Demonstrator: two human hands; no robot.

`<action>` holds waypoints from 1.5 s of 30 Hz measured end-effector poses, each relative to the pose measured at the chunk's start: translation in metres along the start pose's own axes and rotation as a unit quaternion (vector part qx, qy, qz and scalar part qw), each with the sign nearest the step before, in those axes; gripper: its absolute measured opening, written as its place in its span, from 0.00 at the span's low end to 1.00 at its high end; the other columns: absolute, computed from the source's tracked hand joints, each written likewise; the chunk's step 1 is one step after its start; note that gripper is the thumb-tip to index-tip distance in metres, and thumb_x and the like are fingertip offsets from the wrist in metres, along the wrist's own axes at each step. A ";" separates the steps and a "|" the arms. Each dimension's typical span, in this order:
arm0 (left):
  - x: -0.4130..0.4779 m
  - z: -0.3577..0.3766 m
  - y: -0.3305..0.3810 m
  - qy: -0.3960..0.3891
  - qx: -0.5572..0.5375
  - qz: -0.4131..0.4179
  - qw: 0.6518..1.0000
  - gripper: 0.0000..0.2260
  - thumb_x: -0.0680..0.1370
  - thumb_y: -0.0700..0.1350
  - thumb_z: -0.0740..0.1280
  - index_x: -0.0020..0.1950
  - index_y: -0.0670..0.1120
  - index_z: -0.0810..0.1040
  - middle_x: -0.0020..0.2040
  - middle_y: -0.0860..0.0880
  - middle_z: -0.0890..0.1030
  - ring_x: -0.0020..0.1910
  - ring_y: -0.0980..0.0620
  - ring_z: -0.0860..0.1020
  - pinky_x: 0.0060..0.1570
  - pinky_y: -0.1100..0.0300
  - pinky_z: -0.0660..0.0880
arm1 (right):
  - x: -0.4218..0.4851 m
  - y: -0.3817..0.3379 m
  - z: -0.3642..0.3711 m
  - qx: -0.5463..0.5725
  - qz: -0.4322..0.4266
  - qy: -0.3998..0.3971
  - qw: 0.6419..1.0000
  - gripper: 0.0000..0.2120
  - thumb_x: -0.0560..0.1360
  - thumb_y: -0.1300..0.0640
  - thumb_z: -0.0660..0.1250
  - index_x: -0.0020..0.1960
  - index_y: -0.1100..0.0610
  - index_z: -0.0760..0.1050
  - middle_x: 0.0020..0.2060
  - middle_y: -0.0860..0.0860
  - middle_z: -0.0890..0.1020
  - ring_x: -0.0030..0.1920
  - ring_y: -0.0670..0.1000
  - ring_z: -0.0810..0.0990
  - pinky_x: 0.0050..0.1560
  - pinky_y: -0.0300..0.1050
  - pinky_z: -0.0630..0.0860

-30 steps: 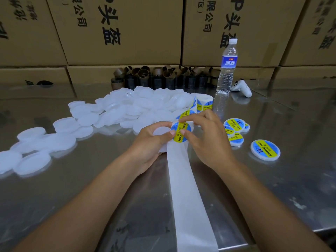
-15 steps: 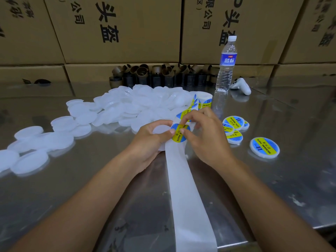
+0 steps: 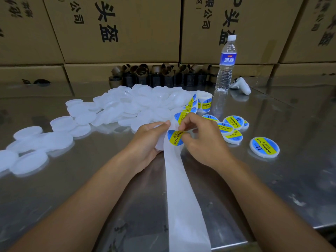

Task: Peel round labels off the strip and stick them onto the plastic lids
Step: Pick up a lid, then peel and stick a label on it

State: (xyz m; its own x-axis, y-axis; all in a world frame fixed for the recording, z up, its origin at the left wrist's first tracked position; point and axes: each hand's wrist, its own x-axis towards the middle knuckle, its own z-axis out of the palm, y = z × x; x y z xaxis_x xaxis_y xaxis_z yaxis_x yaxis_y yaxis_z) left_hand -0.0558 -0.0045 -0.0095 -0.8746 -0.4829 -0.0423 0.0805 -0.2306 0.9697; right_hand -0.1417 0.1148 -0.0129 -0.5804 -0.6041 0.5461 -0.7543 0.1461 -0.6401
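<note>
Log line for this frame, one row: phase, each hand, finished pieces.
phase: peeling label | left hand: holds blank lid and strip | right hand: pinches label | labelled lids: set aside at right

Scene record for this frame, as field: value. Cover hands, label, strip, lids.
left hand: grips one lid, blank, with the strip against it
right hand: pinches the label, which is partly lifted off the strip
strip end: bare backing, runs over the near table edge
blank lids: pile, left and centre
labelled lids: several, right of the hands
roll: behind the hands, beside the bottle
</note>
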 end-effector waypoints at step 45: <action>0.005 -0.001 0.007 0.127 -0.082 0.047 0.987 0.07 0.81 0.44 0.62 0.45 0.44 0.76 0.41 0.44 0.82 0.33 0.50 0.81 0.37 0.59 0.79 | 0.008 -0.017 -0.015 0.331 0.089 0.071 0.937 0.23 0.70 0.78 0.55 0.49 0.54 0.75 0.43 0.48 0.80 0.35 0.37 0.79 0.34 0.29 0.71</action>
State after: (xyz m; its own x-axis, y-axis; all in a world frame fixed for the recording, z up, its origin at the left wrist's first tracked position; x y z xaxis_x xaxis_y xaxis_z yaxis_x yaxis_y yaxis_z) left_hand -0.0590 -0.0092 -0.0036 -0.7128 -0.7006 -0.0344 0.2498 -0.2994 0.9208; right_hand -0.1381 0.1187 0.0107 -0.7486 -0.4996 0.4359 -0.3136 -0.3124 -0.8967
